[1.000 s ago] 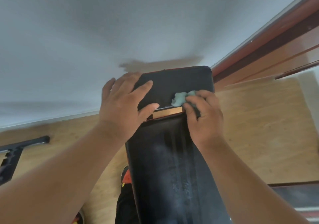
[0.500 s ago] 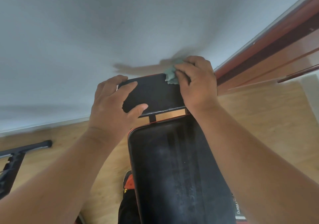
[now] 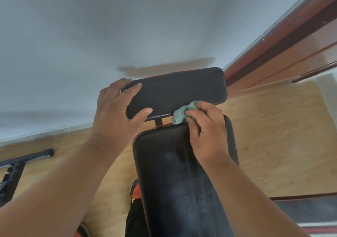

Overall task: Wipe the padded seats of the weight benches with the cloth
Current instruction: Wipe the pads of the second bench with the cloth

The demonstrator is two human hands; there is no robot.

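Note:
A black padded weight bench stands in front of me, with a small head pad (image 3: pixel 179 90) at the far end and a long back pad (image 3: pixel 175 178) running toward me. My left hand (image 3: pixel 116 110) grips the head pad's left end, thumb on its near edge. My right hand (image 3: pixel 206 132) holds a crumpled pale green cloth (image 3: pixel 181 115) against the head pad's near edge, above the gap between the two pads. Dusty streaks show on the long pad.
A white wall (image 3: pixel 109 26) rises just beyond the bench, and a red-brown door frame (image 3: pixel 284 41) runs along the right. The floor is light wood (image 3: pixel 273 136). A black metal frame (image 3: pixel 16 165) lies at the left; another dark bench edge (image 3: pixel 306 211) shows at lower right.
My right hand has drawn the cloth back from the head pad's far right corner to its near edge. My left hand has stayed gripping the pad's left end.

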